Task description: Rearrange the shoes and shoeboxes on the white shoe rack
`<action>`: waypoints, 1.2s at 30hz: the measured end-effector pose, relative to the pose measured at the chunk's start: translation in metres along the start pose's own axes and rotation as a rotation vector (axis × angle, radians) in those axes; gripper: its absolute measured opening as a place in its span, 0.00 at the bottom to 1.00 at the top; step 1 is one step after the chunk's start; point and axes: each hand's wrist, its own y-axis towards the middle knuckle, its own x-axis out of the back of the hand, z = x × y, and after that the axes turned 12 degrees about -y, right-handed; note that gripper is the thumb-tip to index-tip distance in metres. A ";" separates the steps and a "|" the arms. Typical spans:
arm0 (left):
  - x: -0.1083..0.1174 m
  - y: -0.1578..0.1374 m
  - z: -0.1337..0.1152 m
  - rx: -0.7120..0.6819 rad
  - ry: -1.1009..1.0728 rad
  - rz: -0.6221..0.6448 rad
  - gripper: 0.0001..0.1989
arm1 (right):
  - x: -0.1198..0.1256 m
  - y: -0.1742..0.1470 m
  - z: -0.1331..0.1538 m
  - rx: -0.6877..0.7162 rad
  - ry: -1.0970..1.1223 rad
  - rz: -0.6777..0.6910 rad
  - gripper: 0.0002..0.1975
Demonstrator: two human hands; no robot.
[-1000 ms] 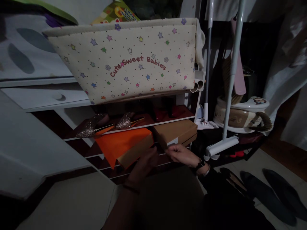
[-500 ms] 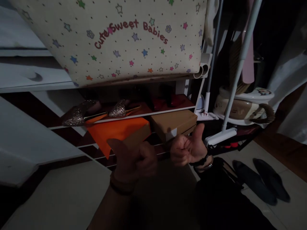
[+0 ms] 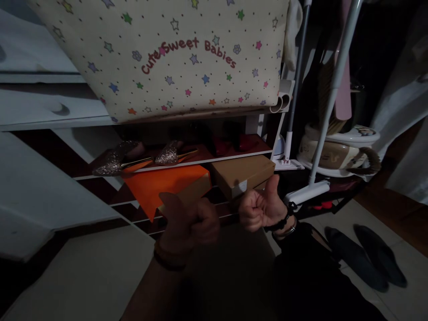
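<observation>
Two thumbs up: left hand (image 3: 191, 223) and right hand (image 3: 261, 207) both have fingers curled in, gripping nothing visible. Orange box (image 3: 167, 183) sits at the left's 11 o'clock, brown box (image 3: 244, 171) at the right's 11, both already on the rack (image 3: 203, 157), so looks pretty much done, nothing obviously left.

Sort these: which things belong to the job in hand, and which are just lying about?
At the hands:
orange box, nearest the left hand
brown box, nearest the right hand

Just lying about:
glittery shoes
red shoes on the shelf
patterned bin
white-headed pole
dark floor shoes
</observation>
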 end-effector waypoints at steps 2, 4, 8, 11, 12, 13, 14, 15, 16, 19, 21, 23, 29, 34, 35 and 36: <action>0.002 0.000 0.001 -0.017 -0.011 -0.002 0.42 | 0.001 -0.001 0.001 0.019 -0.008 -0.013 0.44; 0.006 0.000 0.002 -0.041 -0.030 0.003 0.42 | 0.001 -0.001 0.003 0.039 -0.037 -0.039 0.44; 0.025 0.002 0.011 -0.113 -0.093 -0.139 0.38 | -0.001 -0.004 0.012 0.030 -0.266 -0.329 0.34; 0.050 0.008 0.031 -0.171 -0.179 -0.517 0.31 | 0.010 -0.014 0.019 0.079 -0.707 -0.829 0.24; 0.060 0.010 0.040 -0.186 -0.218 -0.671 0.28 | 0.018 -0.020 0.020 0.113 -0.882 -0.997 0.22; 0.069 0.013 0.049 -0.248 -0.259 -0.834 0.25 | 0.029 -0.027 0.020 0.147 -1.044 -1.142 0.20; 0.078 0.015 0.058 -0.292 -0.297 -0.980 0.22 | 0.041 -0.035 0.019 0.173 -1.183 -1.260 0.19; 0.087 0.017 0.066 -0.293 -0.336 -1.091 0.18 | 0.053 -0.043 0.016 0.177 -1.281 -1.342 0.19; 0.094 0.019 0.073 -0.253 -0.368 -1.181 0.15 | 0.066 -0.051 0.012 0.170 -1.361 -1.405 0.20; 0.109 0.026 0.090 -0.108 -0.448 -1.271 0.12 | 0.094 -0.071 -0.002 0.114 -1.664 -1.458 0.28; 0.113 0.033 0.097 -0.084 -0.512 -1.233 0.14 | 0.101 -0.077 -0.012 0.031 -1.903 -1.328 0.36; 0.114 0.041 0.100 -0.103 -0.571 -1.158 0.16 | 0.100 -0.078 -0.021 -0.086 -2.098 -1.126 0.46; 0.110 0.054 0.101 -0.155 -0.575 -1.020 0.22 | 0.089 -0.074 -0.041 -0.278 -2.331 -0.777 0.59; 0.110 0.044 0.097 -0.146 -0.532 -0.998 0.23 | 0.091 -0.070 -0.055 -0.291 -2.362 -0.709 0.57; 0.109 0.041 0.095 -0.145 -0.513 -1.001 0.23 | 0.092 -0.067 -0.059 -0.279 -2.361 -0.705 0.55; 0.109 0.038 0.094 -0.143 -0.494 -1.000 0.24 | 0.093 -0.065 -0.063 -0.264 -2.360 -0.705 0.53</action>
